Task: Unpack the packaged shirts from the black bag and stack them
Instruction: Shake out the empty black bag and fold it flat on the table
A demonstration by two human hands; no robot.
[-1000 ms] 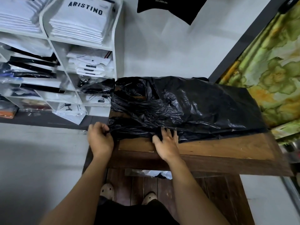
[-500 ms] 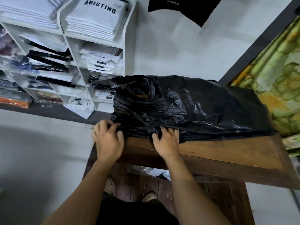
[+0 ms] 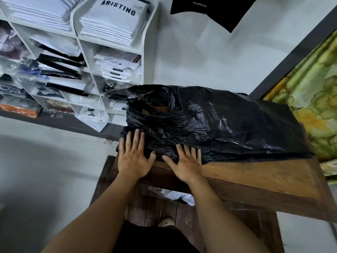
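Black bag [image 3: 228, 121] lies long left-to-right on desk [image 3: 255, 172] | crumpled mouth end nearer left hand [image 3: 134, 157] | right hand [image 3: 186, 164] beside, both spread flat on it

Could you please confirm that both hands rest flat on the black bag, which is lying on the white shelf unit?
Not quite: the black bag lies on the brown wooden table, not the white shelf unit, as the head view shows. The left hand and right hand do rest flat on it.
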